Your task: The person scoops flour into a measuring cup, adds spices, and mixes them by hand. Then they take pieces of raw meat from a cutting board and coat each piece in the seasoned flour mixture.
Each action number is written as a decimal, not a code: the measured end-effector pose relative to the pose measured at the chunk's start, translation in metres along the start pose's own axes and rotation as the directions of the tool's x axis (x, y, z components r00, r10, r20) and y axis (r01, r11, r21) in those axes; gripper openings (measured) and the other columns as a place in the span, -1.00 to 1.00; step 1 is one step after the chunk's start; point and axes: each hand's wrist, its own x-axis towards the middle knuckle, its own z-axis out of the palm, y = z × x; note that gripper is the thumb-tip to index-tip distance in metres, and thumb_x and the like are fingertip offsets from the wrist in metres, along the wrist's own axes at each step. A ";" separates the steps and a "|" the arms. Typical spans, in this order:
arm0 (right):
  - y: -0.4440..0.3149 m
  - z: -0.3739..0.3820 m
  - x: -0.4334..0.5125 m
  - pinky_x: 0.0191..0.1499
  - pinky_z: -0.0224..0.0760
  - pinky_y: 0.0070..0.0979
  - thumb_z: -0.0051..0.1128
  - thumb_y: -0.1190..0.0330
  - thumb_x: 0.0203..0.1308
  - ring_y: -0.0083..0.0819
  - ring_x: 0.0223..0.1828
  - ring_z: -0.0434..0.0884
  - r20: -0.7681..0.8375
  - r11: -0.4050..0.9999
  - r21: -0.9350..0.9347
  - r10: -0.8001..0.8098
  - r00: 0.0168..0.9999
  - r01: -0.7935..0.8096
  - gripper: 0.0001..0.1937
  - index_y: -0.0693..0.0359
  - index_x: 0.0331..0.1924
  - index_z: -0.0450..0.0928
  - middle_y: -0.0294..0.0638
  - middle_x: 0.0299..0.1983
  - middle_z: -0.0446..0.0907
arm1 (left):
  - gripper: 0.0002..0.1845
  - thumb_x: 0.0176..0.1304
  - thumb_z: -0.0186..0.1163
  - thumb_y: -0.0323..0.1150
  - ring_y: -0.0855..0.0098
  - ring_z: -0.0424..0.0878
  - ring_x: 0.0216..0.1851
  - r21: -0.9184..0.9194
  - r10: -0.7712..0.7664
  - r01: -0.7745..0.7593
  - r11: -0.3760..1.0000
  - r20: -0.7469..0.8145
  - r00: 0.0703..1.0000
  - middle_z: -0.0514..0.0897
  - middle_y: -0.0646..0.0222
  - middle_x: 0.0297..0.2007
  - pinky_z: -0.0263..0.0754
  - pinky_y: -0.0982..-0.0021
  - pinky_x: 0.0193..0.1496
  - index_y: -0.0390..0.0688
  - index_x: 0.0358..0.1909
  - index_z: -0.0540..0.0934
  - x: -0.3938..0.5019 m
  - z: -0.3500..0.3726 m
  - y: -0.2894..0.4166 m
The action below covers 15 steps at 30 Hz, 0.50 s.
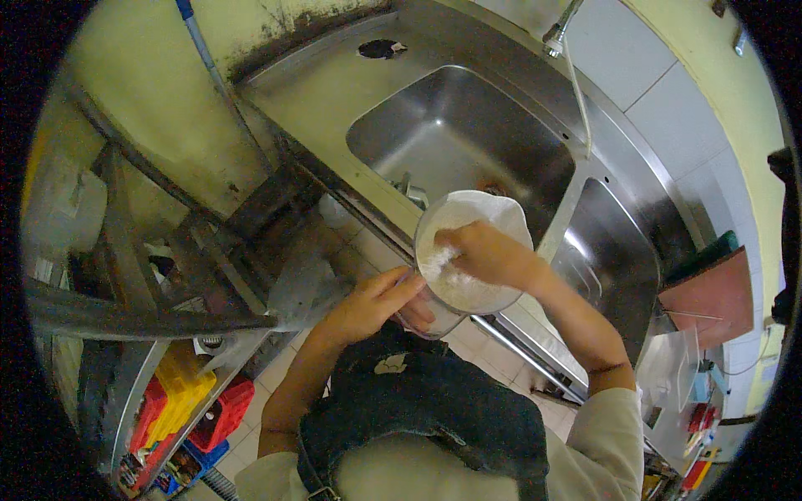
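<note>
Above the near edge of a stainless steel sink [432, 147], a pale round container [507, 210] is tilted with its mouth towards me. My left hand [376, 300] grips its near left side, where a clear, loop-like part shows, probably a handle. Reaching inside the container is my right hand [485, 253], its fingers curled and blurred. White matter [442, 260] lies by those fingertips; I cannot tell whether it is foam, grains or powder. Whatever the right hand may hold is hidden by its fingers.
A second basin [617, 250] adjoins on the right, below a tap [554, 41] with a thin hose [578, 94]. A reddish board [711, 297] leans against the tiled wall. Yellow trays [178, 397] and red bins [222, 413] sit at lower left. A pole [210, 59] leans at upper left.
</note>
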 end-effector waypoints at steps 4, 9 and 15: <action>0.017 -0.013 -0.010 -0.11 0.27 -0.33 0.05 0.49 -0.23 -0.06 -0.17 0.42 -0.053 0.997 -0.013 -0.075 0.996 0.075 -0.57 0.22 -0.12 0.33 0.07 -0.22 0.42 | -0.72 0.20 -0.14 -0.20 0.44 0.54 -0.46 0.044 0.038 -0.035 0.998 -0.064 0.997 0.55 0.32 -0.48 0.42 0.48 -0.35 -0.22 -0.32 0.41 -0.003 0.008 -0.002; 0.017 0.011 -0.014 -0.11 0.26 -0.32 0.04 0.53 -0.23 0.02 -0.13 0.38 -0.004 0.893 -0.069 -0.446 0.895 0.445 -0.51 0.16 -0.06 0.29 0.12 -0.06 0.27 | -0.71 0.21 -0.17 -0.19 0.40 0.55 -0.50 0.026 0.010 -0.010 1.000 -0.005 1.000 0.55 0.28 -0.50 0.44 0.44 -0.42 -0.22 -0.32 0.39 0.004 0.007 -0.005; 0.037 0.003 -0.007 -0.16 0.31 -0.37 -0.01 0.59 -0.26 0.02 -0.15 0.39 0.121 0.987 0.034 -0.161 0.979 0.158 -0.60 0.22 -0.17 0.39 0.08 -0.05 0.28 | -0.72 0.22 -0.18 -0.22 0.39 0.55 -0.50 0.051 0.044 -0.043 0.998 -0.004 0.999 0.55 0.28 -0.52 0.44 0.45 -0.41 -0.23 -0.33 0.39 0.008 0.011 -0.006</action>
